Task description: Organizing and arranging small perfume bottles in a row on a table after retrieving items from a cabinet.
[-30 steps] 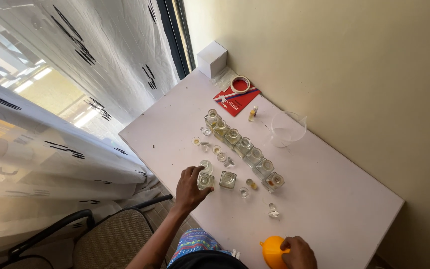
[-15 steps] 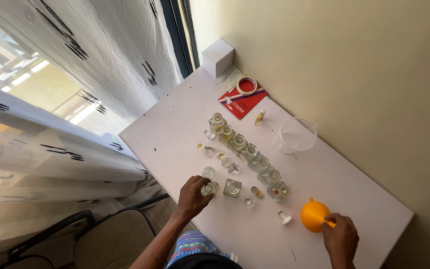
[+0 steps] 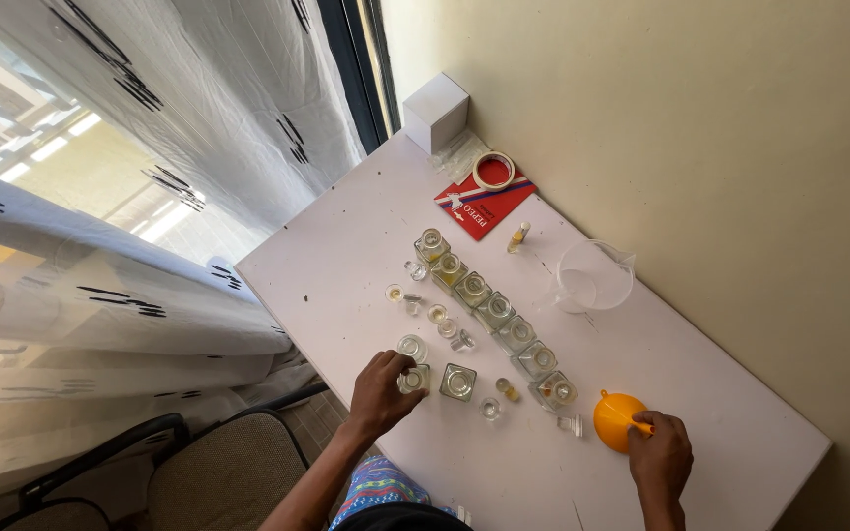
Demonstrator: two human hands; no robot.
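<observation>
Leftmost in the frame hang sheer white curtains (image 3: 150,147) with black dash marks, and below them, at the lower left, sits a woven chair seat (image 3: 228,477). Just right of the chair, the left hand (image 3: 381,391) curls its fingers around a small square glass bottle (image 3: 413,378) standing on the white table (image 3: 346,246) at lower centre; a round glass jar (image 3: 410,346) stands touching the fingertips just above it. Beside the gripped bottle, to its right, stands another square bottle (image 3: 457,382), apart from the hand. Above these, a diagonal row of square glass bottles (image 3: 494,310) runs from upper left to lower right across the middle of the table, with small glass stoppers and tiny vials scattered on its left side. Toward the top centre stand a white box (image 3: 436,111), a roll of tape (image 3: 493,169) and a red booklet (image 3: 484,204) lying under the tape's edge. Right of the row rests a clear plastic beaker (image 3: 594,276). At the lower right, the right hand (image 3: 661,454) pinches the spout of an orange funnel (image 3: 616,420), which lies tipped on the table, near the last bottle of the row.
</observation>
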